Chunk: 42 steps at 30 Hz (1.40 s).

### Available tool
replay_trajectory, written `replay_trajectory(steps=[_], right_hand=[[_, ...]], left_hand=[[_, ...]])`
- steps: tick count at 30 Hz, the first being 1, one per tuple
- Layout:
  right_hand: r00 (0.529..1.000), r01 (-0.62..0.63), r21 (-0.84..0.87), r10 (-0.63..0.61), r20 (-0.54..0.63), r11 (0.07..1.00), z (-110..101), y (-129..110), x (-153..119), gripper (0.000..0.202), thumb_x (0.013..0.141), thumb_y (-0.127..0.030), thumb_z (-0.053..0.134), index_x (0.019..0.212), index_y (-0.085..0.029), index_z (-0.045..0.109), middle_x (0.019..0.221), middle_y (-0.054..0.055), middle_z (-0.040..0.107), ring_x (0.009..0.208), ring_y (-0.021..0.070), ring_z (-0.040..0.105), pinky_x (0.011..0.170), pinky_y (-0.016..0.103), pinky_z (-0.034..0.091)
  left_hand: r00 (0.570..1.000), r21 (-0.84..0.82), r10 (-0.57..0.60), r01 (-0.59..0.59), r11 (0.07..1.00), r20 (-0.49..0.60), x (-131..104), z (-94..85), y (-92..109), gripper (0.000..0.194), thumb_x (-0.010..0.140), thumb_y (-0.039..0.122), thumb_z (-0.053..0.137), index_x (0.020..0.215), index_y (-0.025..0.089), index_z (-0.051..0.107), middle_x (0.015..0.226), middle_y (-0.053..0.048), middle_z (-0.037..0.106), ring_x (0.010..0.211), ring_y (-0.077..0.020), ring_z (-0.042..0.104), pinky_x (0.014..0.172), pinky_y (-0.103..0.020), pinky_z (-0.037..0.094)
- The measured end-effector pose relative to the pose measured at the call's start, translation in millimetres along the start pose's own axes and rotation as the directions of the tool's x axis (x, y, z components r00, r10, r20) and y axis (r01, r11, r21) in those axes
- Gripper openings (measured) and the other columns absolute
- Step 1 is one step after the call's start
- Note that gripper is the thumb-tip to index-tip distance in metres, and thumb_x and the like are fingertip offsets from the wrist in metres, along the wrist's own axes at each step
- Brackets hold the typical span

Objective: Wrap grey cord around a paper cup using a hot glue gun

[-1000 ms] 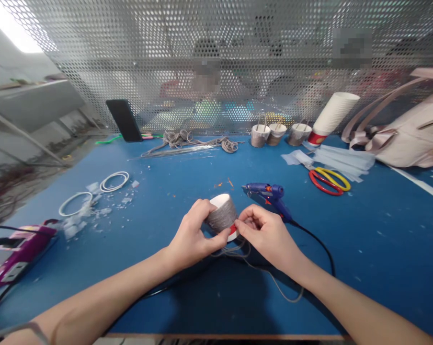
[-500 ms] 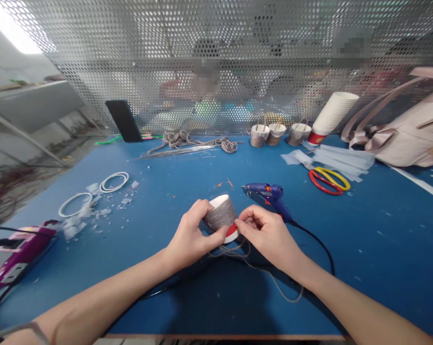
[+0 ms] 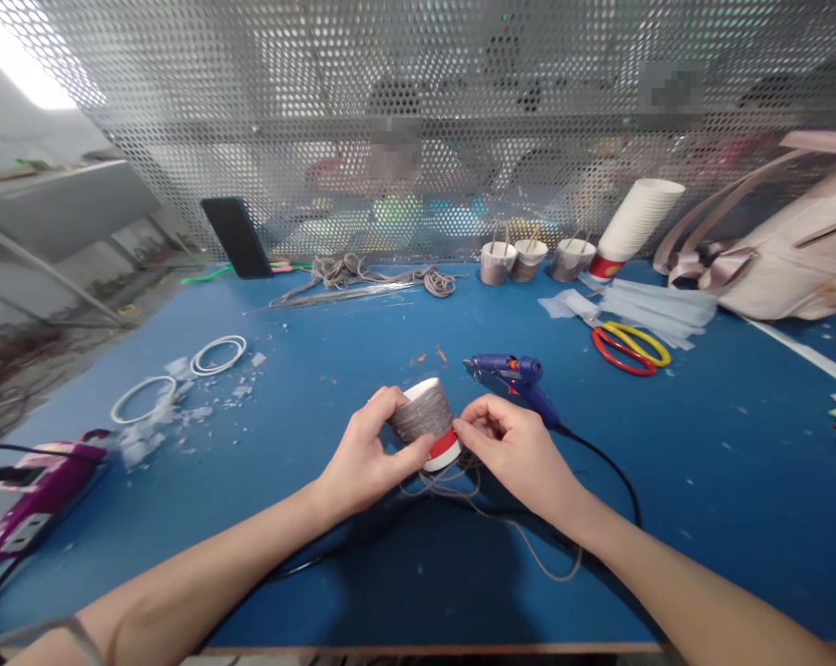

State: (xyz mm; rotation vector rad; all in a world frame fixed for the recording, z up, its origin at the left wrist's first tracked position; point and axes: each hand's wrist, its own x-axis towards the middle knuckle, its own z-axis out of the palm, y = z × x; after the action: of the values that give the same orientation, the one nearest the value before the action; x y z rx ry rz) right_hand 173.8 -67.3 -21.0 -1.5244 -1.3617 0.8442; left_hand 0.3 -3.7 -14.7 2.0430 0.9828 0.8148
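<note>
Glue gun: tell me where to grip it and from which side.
Probably best by the handle, coming from the near right with the right hand. The glue gun lies with its nozzle pointing left, while the handle slants right and toward the near edge, away from that tip. Mind the cord at the handle's end.

Smooth paper cup [image 3: 444, 448], rough cord [image 3: 424, 416]

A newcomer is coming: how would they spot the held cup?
On the blue table, find the left hand. It grips a tilted cup wound in grey cord, its red-and-white lower end bare; the other cups sit at the back.
</note>
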Motion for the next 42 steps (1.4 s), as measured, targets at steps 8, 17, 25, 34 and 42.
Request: replay_trajectory(steps=[8,17,25,34,42], right_hand=[[0.998,-0.062,0.128,0.058,0.038,0.990,1.0,0.3,2.7,0.017,0.079,-0.034,0.058,0.070,-0.019,0.057,0.060,-0.003,0.052,0.054,0.0110,0.046,0.052,0.024,0.037],[0.962,-0.253,0.385,0.190,0.194,0.887,0.7,1.6,3.6,0.022,0.077,-0.039,0.062,0.079,-0.019,0.052,0.063,-0.002,0.057,0.060,0.0128,0.057,0.061,0.027,0.045],[0.977,-0.190,0.342,0.144,0.156,0.920,4.3,10.6,5.5,0.026,0.072,-0.034,0.066,0.091,-0.020,0.054,0.077,0.000,0.056,0.067,0.0139,0.056,0.065,0.029,0.047],[0.989,0.148,-0.009,-0.148,-0.024,0.989,11.9,12.1,-0.2,0.007,0.077,-0.021,0.055,0.084,-0.020,0.057,0.074,0.001,0.059,0.065,0.0142,0.057,0.065,0.028,0.050],[0.962,0.263,-0.123,-0.269,-0.042,0.957,2.8,8.6,-0.8,0.008,0.083,-0.017,0.054,0.076,-0.018,0.058,0.068,0.000,0.056,0.061,0.0129,0.054,0.060,0.025,0.046]], left_hand=[[0.999,-0.216,-0.049,0.053,0.975,0.024,0.6,-1.8,-8.3,0.020,0.078,0.036,0.051,0.070,0.018,0.047,0.070,0.002,0.044,0.066,-0.0129,0.041,0.061,-0.026,0.036],[1.000,-0.416,-0.003,0.005,0.910,0.005,0.1,0.7,-27.8,0.023,0.086,0.031,0.040,0.067,0.019,0.044,0.072,0.000,0.043,0.069,-0.0145,0.040,0.065,-0.027,0.037],[0.996,-0.210,0.076,-0.066,0.976,0.039,7.5,-6.8,-19.1,0.020,0.087,0.027,0.039,0.075,0.019,0.053,0.079,-0.003,0.053,0.077,-0.0162,0.049,0.073,-0.029,0.042],[0.989,0.087,0.132,-0.138,0.987,0.071,7.7,-1.9,-10.9,0.025,0.079,0.009,0.040,0.090,0.020,0.059,0.084,-0.002,0.062,0.081,-0.0149,0.057,0.075,-0.028,0.046],[0.960,0.284,0.279,-0.265,0.922,-0.010,5.6,-2.0,-3.9,0.014,0.077,0.014,0.052,0.089,0.018,0.058,0.078,-0.002,0.062,0.076,-0.0160,0.055,0.069,-0.028,0.046]])
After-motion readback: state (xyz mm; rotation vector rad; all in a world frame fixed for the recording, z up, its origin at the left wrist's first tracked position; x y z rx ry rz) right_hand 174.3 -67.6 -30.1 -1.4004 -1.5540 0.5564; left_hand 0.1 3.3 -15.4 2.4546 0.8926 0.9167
